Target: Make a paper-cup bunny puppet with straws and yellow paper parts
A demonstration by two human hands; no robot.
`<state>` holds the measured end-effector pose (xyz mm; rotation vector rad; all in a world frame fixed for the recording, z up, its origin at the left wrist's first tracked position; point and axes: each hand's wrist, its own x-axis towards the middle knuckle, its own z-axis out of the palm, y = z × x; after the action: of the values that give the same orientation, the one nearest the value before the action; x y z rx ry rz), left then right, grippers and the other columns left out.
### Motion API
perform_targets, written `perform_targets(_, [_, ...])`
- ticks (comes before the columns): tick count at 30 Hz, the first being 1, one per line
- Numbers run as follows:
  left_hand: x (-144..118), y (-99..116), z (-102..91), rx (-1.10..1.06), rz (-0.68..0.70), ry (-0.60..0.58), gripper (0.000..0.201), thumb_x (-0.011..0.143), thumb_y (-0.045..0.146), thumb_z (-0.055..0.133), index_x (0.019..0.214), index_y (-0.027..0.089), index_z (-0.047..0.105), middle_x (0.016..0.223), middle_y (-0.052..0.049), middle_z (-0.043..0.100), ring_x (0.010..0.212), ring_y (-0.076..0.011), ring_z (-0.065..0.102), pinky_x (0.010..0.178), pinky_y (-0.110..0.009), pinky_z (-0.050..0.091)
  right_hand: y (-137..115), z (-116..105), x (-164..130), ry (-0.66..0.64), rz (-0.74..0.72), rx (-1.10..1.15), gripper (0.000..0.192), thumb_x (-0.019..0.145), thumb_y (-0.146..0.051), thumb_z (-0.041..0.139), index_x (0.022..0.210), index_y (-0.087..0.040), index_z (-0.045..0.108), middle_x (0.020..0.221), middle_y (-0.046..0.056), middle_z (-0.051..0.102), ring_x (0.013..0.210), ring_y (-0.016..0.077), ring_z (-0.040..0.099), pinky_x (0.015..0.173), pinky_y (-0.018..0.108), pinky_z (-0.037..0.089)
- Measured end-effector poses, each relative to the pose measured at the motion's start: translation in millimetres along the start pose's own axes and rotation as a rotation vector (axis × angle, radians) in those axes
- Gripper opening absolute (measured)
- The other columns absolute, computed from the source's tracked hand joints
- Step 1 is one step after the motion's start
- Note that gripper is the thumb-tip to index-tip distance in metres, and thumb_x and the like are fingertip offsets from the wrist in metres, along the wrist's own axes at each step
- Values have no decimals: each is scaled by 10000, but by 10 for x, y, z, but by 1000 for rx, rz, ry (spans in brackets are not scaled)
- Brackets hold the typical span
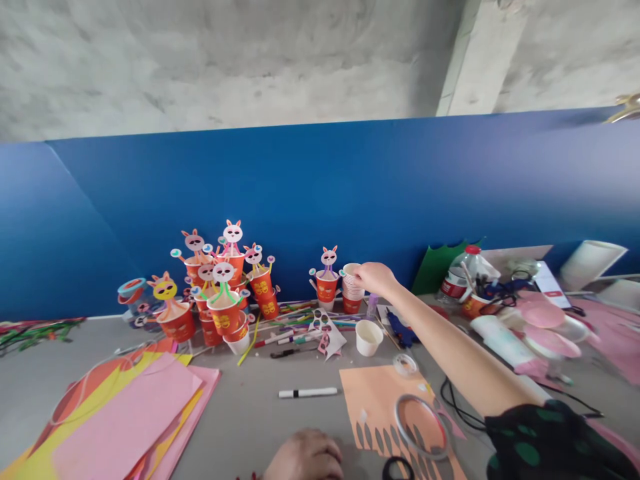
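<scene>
With its fingers closed at the rim, my right hand (375,278) grips the top white paper cup of a nested stack of cups (353,290). The lowest cup of that stack is red; the fingertips are partly hidden. My left hand (306,456) rests on the table at the bottom edge, fingers curled in, and nothing shows in it. A single white paper cup (369,338) stands in front of the stack. Just left of the stack is a red cup (327,289) with a paper rabbit figure (329,257) rising from it.
More rabbit cups (225,313) cluster at left behind colored paper sheets (130,413). A marker (308,393) lies centrally. Cut orange paper (370,393), a tape roll (423,427) and scissors (399,469) are at right. Behind my forearm are a bottle (454,280) and pink paper pieces (550,327).
</scene>
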<state>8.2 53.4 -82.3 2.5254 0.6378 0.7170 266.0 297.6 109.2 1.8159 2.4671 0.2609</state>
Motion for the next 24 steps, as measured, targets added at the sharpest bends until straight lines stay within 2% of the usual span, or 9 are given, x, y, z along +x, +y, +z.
perform_targets(5, [28, 36, -20, -45, 3, 39, 192, 934, 259, 451, 901, 249, 640, 932, -61, 747, 847, -163, 702, 790, -234, 518, 9, -23, -26, 25, -16, 11, 266, 970, -329, 582, 1180, -168, 608, 1178, 79, 637, 980, 206, 651, 844, 406, 560])
perform_targets(8, [35, 47, -25, -63, -6, 50, 177, 925, 246, 465, 895, 250, 640, 914, -60, 745, 840, -161, 701, 783, -227, 523, 25, -55, -48, 69, -19, 31, 230, 972, -349, 568, 1076, -159, 643, 1062, 62, 671, 892, 184, 654, 790, 363, 546])
perform_targets(11, [40, 47, -32, -72, -5, 60, 173, 905, 229, 471, 894, 247, 642, 884, -59, 742, 823, -166, 699, 774, -230, 529, 61, -96, -63, 134, -5, 64, 231, 958, -330, 541, 859, -179, 684, 858, 46, 699, 766, 171, 644, 643, 260, 442])
perform_targets(13, [43, 40, -31, -76, -4, 66, 176, 896, 219, 470, 895, 245, 645, 873, -59, 741, 822, -167, 699, 777, -232, 532, 93, -144, -72, 184, 13, 90, 246, 929, -318, 543, 774, -190, 683, 763, 38, 698, 706, 169, 634, 571, 242, 347])
perform_targets(17, [38, 27, -12, -88, -10, 61, 165, 889, 212, 484, 869, 235, 646, 866, -60, 743, 821, -163, 698, 777, -225, 533, 143, -336, -170, 331, 58, 132, 239, 921, -315, 519, 804, -196, 689, 768, 44, 705, 699, 185, 624, 548, 258, 292])
perform_targets(19, [19, 28, -5, -109, -35, 65, 158, 874, 192, 503, 896, 239, 652, 910, -65, 737, 860, -170, 696, 795, -232, 534, 115, -448, -320, 435, 83, 148, 281, 962, -317, 448, 903, -190, 691, 872, 76, 714, 773, 212, 631, 584, 275, 325])
perform_targets(21, [-11, 28, -13, -156, -78, 96, 206, 859, 187, 529, 1014, 260, 643, 1046, -80, 711, 894, -180, 691, 801, -252, 542, 6, -509, -564, 538, 100, 169, 356, 1005, -323, 350, 1016, -169, 671, 987, 119, 701, 876, 241, 625, 662, 298, 372])
perform_targets(23, [-49, 19, -44, -225, -145, 186, 348, 871, 228, 543, 1210, 303, 560, 1253, -104, 623, 946, -200, 675, 790, -288, 554, -210, -472, -889, 691, 72, 262, 370, 1008, -348, 347, 987, -167, 670, 915, 122, 689, 860, 247, 616, 720, 318, 403])
perform_targets(24, [-68, 8, -66, -266, -190, 264, 429, 888, 270, 542, 1309, 324, 480, 1343, -118, 556, 994, -218, 659, 789, -311, 559, -356, -412, -1068, 734, 6, 340, 354, 998, -358, 377, 925, -178, 673, 851, 109, 679, 816, 238, 610, 736, 324, 416])
